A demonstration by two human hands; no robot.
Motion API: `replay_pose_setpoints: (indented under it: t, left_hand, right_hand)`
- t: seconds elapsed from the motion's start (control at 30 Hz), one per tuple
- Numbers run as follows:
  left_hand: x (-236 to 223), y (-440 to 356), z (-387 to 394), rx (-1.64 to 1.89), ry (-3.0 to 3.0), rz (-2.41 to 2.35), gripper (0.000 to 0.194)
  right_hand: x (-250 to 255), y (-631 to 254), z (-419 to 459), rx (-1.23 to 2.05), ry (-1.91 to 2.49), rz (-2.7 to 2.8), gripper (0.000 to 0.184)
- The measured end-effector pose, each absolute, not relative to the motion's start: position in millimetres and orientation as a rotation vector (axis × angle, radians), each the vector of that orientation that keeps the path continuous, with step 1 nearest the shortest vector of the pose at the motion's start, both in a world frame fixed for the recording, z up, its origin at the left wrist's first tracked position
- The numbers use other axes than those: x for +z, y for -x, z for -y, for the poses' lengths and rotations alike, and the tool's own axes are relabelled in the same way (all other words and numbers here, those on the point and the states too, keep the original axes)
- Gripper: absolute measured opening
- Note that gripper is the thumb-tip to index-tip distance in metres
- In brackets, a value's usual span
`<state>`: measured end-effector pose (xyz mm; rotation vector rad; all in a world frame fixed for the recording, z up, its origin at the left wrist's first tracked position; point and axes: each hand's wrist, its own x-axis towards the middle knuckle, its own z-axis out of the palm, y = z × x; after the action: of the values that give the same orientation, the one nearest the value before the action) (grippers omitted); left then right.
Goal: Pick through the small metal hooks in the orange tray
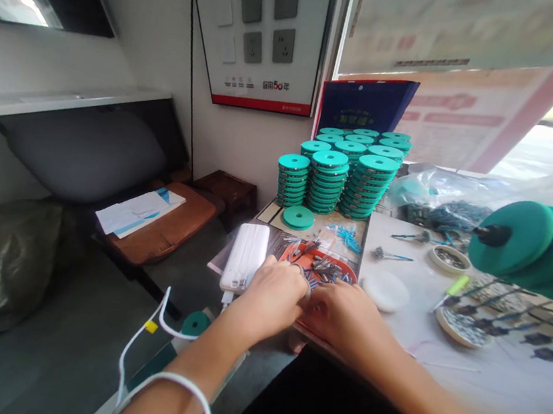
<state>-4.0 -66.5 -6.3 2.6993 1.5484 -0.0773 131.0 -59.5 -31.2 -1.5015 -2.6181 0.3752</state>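
At a cluttered tabletop, both hands are meeting over an orange tray of small metal parts just ahead, left hand and right hand equally near, fingers curled, grip hidden.

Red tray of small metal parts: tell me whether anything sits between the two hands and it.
Nothing visible does. The left hand and right hand already rest at the red tray, over its small metal parts.

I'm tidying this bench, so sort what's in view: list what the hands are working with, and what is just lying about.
In hand:
left hand and right hand, both at the red tray of small metal parts

Lying about:
white power bank
stacks of teal discs
loose teal disc
white round lid
papers on the brown stool
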Motion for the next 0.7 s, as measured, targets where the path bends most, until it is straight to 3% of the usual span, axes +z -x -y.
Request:
replay_pose_setpoints:
  t: [0.7]
  left_hand:
    - [-10.5, 7.7, 67.2, 0.073, -2.614, -1.542, 0.012]
  right_hand:
    - [-33.4, -145.3, 61.2, 0.438, 1.546, 2.611, 0.015]
